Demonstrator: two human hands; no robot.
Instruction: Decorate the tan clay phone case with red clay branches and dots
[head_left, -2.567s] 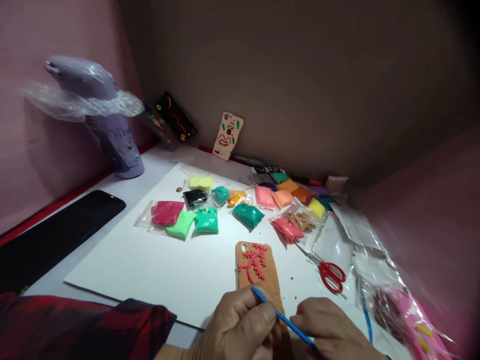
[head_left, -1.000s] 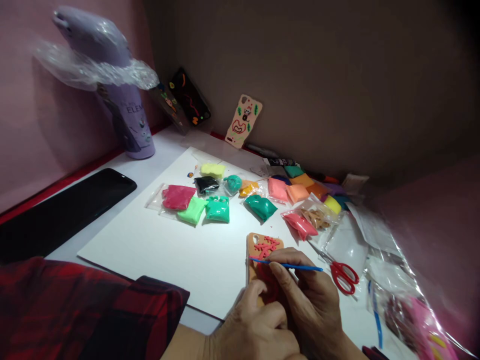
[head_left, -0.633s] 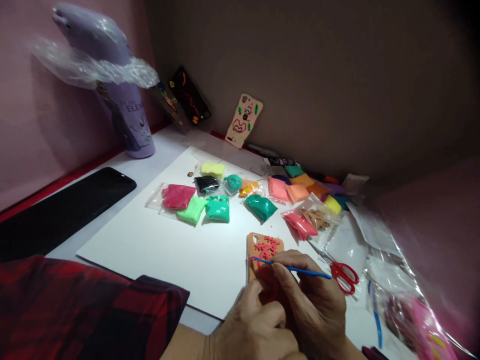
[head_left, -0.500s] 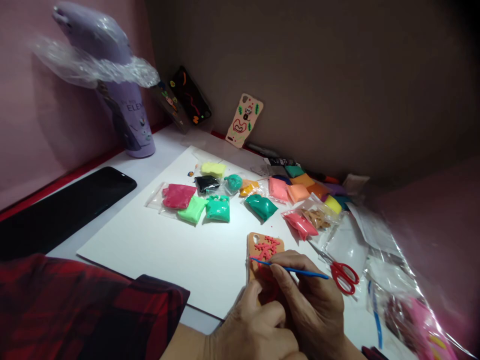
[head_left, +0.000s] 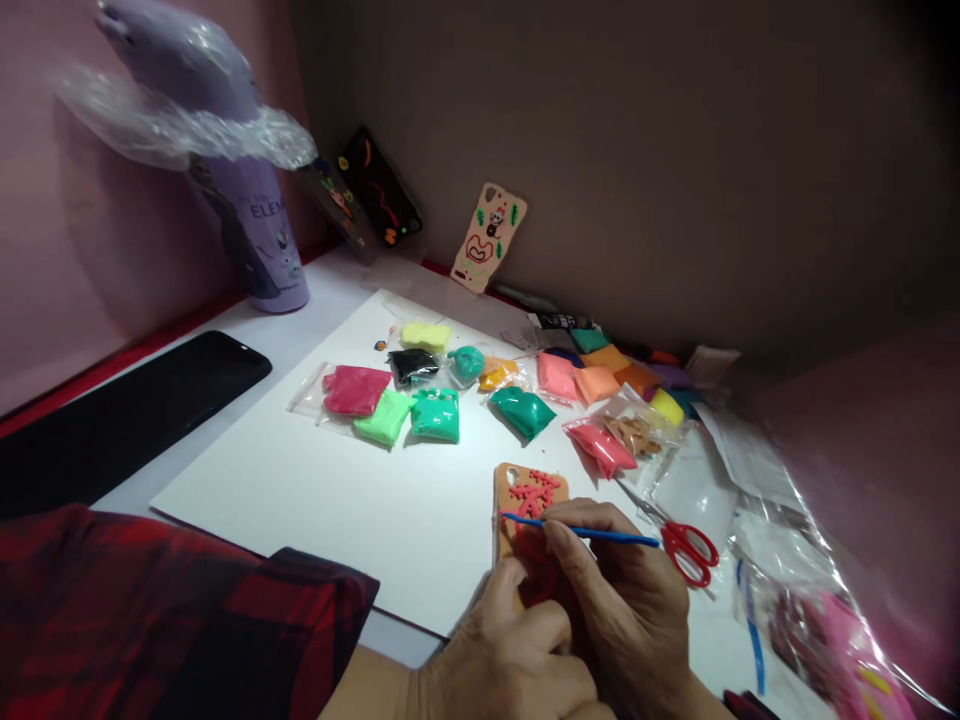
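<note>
A tan phone case (head_left: 504, 543) lies at the near edge of the white board (head_left: 315, 530), with pink clay pieces (head_left: 534, 497) pressed onto its upper part. My left hand (head_left: 517, 650) is closed on the case's lower end, fingers curled, and covers much of it. Pinched between thumb and fingers of my right hand (head_left: 622, 590) is a thin blue modelling tool (head_left: 611, 536). Its tip meets the case's left side, just below the clay pieces. More pink-red clay shows dimly in the shadow between my hands.
Several bags of coloured clay, such as a green one (head_left: 523, 412), lie beyond the case. Red-handled scissors (head_left: 690, 553) rest at right, near clear plastic packaging (head_left: 795, 600). A black phone (head_left: 150, 410) and a purple tumbler (head_left: 262, 230) stand left. Decorated cases (head_left: 489, 238) lean at the back.
The blue tool has swung slightly, its rear end a little to the right and higher. My left hand stays on the case.
</note>
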